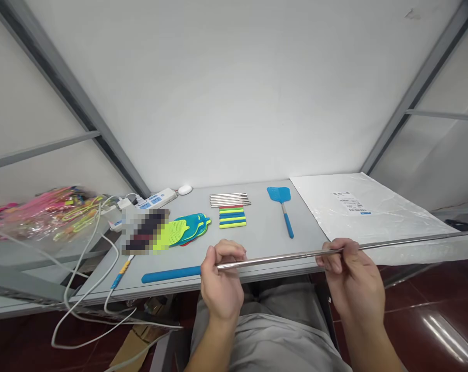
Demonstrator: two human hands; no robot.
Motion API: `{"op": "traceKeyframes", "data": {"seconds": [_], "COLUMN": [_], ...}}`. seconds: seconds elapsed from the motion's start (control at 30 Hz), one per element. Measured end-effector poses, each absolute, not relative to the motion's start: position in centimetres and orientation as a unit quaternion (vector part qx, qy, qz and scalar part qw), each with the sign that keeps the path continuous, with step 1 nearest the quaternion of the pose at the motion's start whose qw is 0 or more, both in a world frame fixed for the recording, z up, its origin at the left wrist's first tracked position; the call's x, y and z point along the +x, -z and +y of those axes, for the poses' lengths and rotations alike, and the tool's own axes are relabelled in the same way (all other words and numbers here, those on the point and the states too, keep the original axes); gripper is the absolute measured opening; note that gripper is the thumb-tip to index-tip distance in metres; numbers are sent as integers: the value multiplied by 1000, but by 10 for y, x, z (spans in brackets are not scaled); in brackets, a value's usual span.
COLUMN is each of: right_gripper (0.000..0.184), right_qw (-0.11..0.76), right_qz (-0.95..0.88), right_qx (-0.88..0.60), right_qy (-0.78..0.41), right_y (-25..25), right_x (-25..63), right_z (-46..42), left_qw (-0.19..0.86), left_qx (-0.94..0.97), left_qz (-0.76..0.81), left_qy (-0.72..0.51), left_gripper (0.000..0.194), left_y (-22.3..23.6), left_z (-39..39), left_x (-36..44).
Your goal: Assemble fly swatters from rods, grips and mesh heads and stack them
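Observation:
A long metal telescopic rod (pixel 272 260) with a blue handle (pixel 171 274) is stretched across in front of me, above the table's front edge. My left hand (pixel 223 281) is closed around the rod where it meets the handle. Farther right, my right hand (pixel 352 281) pinches a thinner section of the same rod, which runs on to the right edge of the view. Behind the rod lies a short blue fly swatter (pixel 279 195), its blue grip pointing toward me. Left of it are several metal rods (pixel 229 200) and a row of blue and yellow-green handle sleeves (pixel 232 217).
Fly swatter heads (pixel 197 227) in teal and yellow-green lie overlapped at left, near a pixelated area. Beyond are a power strip (pixel 156 199) and loose white cables (pixel 97 227). Bagged colourful items (pixel 59 212) fill the far left. A white labelled package (pixel 334 212) covers the table's right side.

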State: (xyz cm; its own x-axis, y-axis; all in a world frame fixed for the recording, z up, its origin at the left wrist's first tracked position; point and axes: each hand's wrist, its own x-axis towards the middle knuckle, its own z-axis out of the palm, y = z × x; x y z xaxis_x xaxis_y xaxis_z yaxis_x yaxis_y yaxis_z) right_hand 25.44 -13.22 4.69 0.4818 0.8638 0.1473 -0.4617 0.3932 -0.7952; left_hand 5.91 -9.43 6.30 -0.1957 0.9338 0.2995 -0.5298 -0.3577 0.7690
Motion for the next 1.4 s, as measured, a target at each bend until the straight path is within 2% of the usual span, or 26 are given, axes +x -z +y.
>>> {"op": "traceKeyframes", "data": {"seconds": [0.1,0.27,0.43,0.57,0.93,1.17,1.4], "right_gripper": [24,21,28,31,19,24,23], "right_qw": [781,778,751,763,811,790,764], "right_qz": [-274,-262,-282,-263,-208,-255,-262], "right_qx": [-354,-387,-395,-373,-354,-359,-347], "right_qy": [-435,-419,-449,-458,-417,-427,-476], "right_y": [-50,-51,-46,-43,-47,-30,-28], "right_x": [264,287,284,269,291,268,248], "right_z": [-133,-128,-123,-120,-124,-112,-113], "left_qw": [551,674,689,670,620,583,566], "left_qx": [331,133,46,62,65,68,88], "left_qz": [236,184,88,94,114,98,119], "left_qy": [-729,-703,-718,-734,-773,-803,-811], "left_gripper": [48,25,35,36,35,34,37], "left_y": [-70,-72,-76,-85,-80,-72,-73], "left_z": [-96,-78,-62,-63,-60,-55,-60], "left_x": [61,44,2,-25,-43,-66,-46]}}
